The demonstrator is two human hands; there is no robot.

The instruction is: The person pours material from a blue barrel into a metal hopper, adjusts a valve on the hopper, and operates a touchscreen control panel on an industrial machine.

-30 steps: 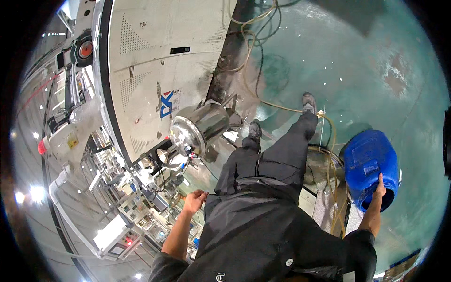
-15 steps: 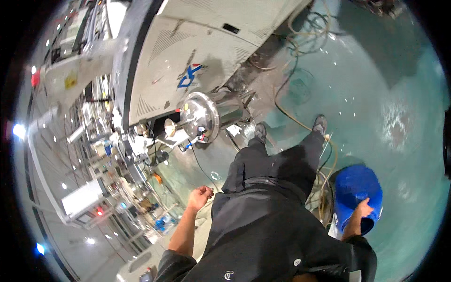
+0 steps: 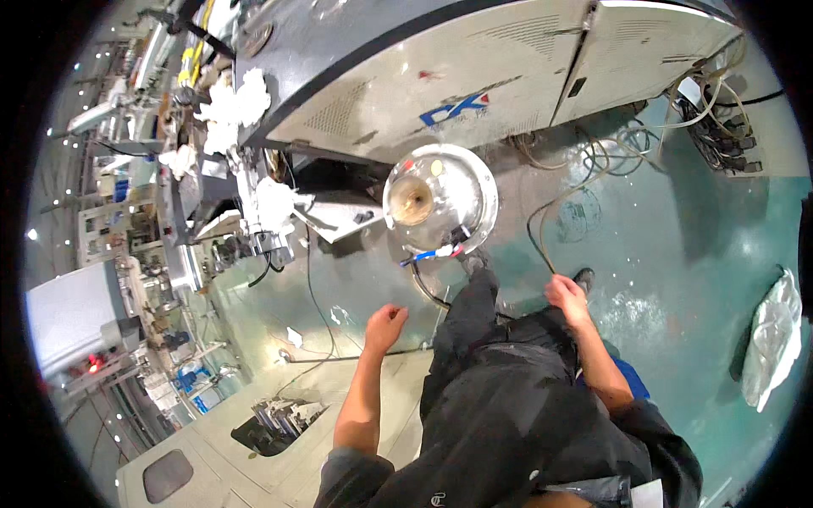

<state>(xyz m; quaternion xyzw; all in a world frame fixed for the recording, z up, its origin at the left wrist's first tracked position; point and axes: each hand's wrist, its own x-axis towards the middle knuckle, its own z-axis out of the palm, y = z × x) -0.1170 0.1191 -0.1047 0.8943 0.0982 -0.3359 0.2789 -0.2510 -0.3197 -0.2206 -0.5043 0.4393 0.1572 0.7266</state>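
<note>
Since the tank point(image 3: 466, 190) stands upright, fittings point(image 3: 445, 251) seem reachable | left hand point(image 3: 386, 328) loosely closed, apparently empty | right hand point(image 3: 567, 299) curled at hose point(image 3: 548, 258), grip unclear

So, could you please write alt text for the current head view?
A person's left hand hangs loosely curled, with nothing visible in it; the right hand overlaps a hose, its grip unclear. Ahead are a metal tank and pale cabinet; a blue object shows behind the right forearm.

A head-worn fisheye looks down, close above the torso point(image 3: 525, 406), toward the floor point(image 3: 677, 245)
</note>
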